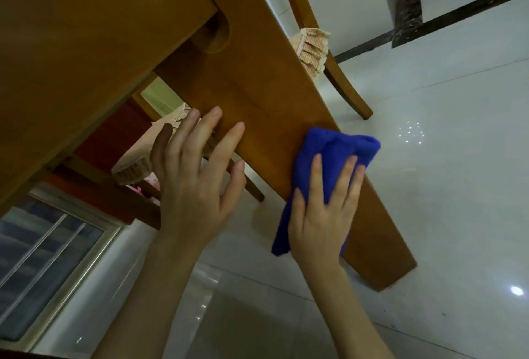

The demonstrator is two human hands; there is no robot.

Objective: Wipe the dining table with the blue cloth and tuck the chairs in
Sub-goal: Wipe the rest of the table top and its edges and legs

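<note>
The view is strongly tilted. The wooden dining table (71,43) fills the upper left, and its broad flat leg panel (257,78) runs diagonally down to the floor. My right hand (323,215) presses the blue cloth (332,149) flat against that panel, fingers spread and straight. My left hand (194,181) rests with straight fingers on the panel's left edge and holds nothing. One wooden chair with a frilled checked cushion (312,49) stands beyond the panel. A second chair with a similar cushion (134,164) shows under the table, behind my left hand.
Glossy white floor tiles (443,187) with a dark inlaid border (406,15) spread to the right and below. A window with a metal frame (57,244) is at the lower left. A red wall surface shows behind the second chair.
</note>
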